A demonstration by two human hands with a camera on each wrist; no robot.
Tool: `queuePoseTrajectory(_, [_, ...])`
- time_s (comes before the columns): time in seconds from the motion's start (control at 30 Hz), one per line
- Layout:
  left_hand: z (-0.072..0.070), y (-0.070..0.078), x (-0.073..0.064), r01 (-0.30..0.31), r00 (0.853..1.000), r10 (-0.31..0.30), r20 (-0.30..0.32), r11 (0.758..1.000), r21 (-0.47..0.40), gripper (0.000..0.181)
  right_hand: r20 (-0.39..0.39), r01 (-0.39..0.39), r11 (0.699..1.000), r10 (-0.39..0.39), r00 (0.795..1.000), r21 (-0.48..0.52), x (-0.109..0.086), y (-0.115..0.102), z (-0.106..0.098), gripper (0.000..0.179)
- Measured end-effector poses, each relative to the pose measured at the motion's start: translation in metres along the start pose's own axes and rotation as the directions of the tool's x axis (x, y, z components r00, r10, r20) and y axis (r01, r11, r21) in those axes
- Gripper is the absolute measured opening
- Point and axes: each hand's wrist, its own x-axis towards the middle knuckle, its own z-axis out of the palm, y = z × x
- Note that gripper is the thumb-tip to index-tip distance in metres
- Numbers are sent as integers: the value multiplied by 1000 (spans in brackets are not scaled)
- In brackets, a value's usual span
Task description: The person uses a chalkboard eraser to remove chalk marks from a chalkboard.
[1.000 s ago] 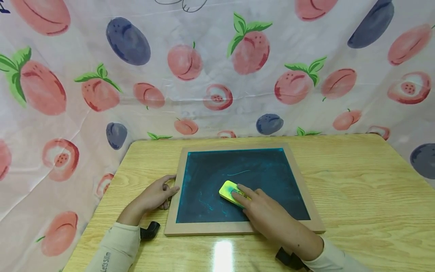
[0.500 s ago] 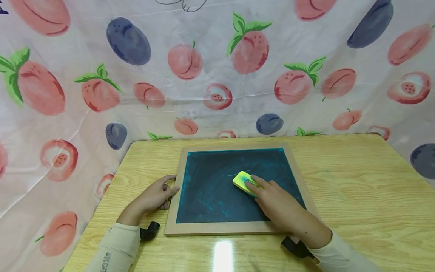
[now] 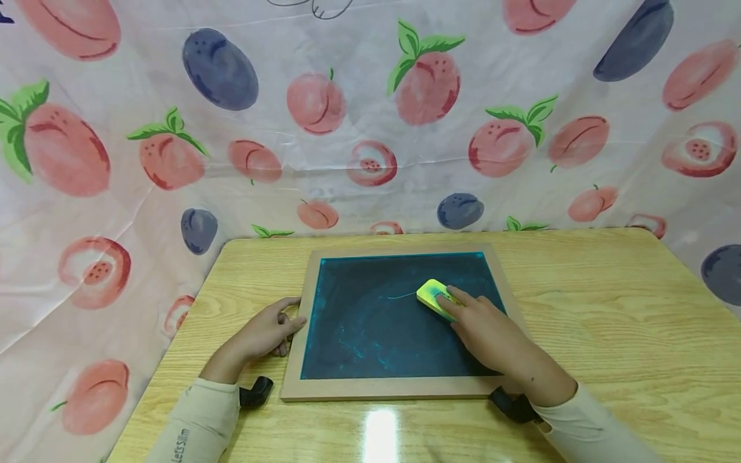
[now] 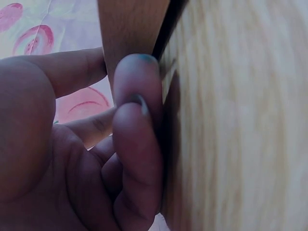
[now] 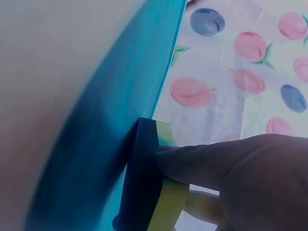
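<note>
A framed chalkboard [image 3: 353,283] lies flat with faint blue chalk smears and one thin curved chalk line left of the eraser. My left hand [image 3: 263,334] holds the board's left edge. In the left wrist view the thumb reaches the wooden frame [image 4: 130,29], and bent fingertips [image 4: 139,72] press its side. My right hand [image 3: 486,331] grips a yellow chalkboard eraser [image 3: 431,294] on the board's right half. The eraser's dark felt side [image 5: 142,168] faces the board in the right wrist view, with the thumb against its edge.
The chalkboard sits on a light wood-grain table [image 3: 608,308]. Behind and to the left hangs a cloth [image 3: 370,116] printed with peaches and plums. Black wrist mounts [image 3: 255,392] show under both forearms. A bright light reflection lies near the table's front.
My right hand has slid the eraser up and to the right across the board, over the right end of the chalk line. The left hand stays at the board's left edge.
</note>
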Motion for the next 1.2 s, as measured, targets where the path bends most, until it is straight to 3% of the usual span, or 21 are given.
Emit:
queuePoseTrajectory(0.5, [-1,-1,0,-4,1000,4,3,1000,0,57,5,-119,993,119,993,10,5,15,-2,47])
queuePoseTrajectory(0.8, [-1,1,-1,-10,1000,10,12,1000,-15,57,9,-131,991,131,991,7,6,16,-2,43])
queuePoseTrajectory(1.2, [-2,3,-3,-19,1000,19,23,1000,5,58,67,-84,995,80,995,60,7,9,-2,45])
